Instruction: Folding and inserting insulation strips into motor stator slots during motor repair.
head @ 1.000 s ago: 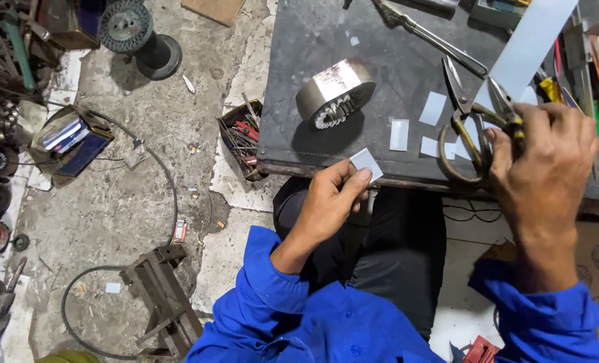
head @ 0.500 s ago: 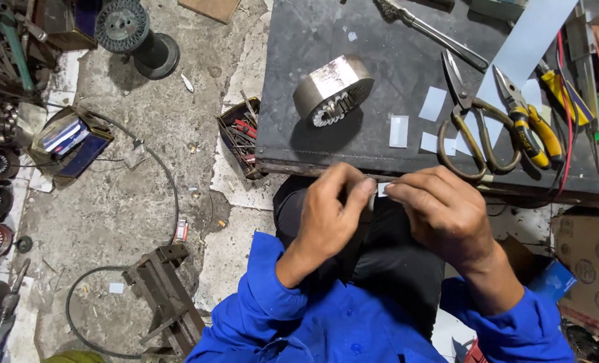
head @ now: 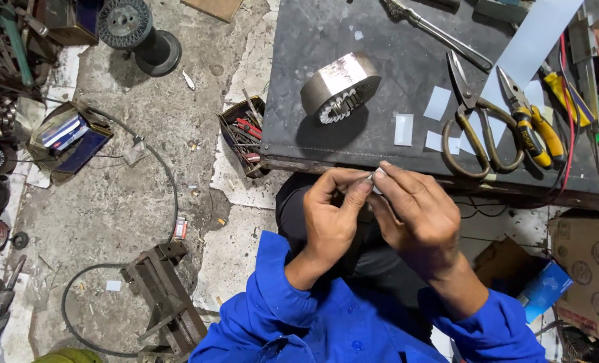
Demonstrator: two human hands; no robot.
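My left hand (head: 333, 212) and my right hand (head: 417, 212) meet just below the front edge of the dark workbench (head: 326, 148). Together they pinch a small pale paper piece (head: 378, 176) between thumbs and fingertips; most of it is hidden by the fingers. On the bench above lies a round metal motor stator (head: 340, 87) on its side. A few cut pale paper rectangles (head: 403, 129) lie near large brass-handled scissors (head: 474, 128). A long pale paper strip (head: 528, 47) runs to the upper right.
Yellow-handled pliers (head: 531, 117) and other hand tools lie at the bench's right end. A small box of tools (head: 242, 134) sits on the concrete floor left of the bench. A wire spool (head: 128, 27), a metal bracket (head: 165, 296) and cardboard boxes (head: 588, 269) surround me.
My right hand left the scissors on the bench and came down to my left hand. Both hands now pinch the small paper piece that the left hand held alone.
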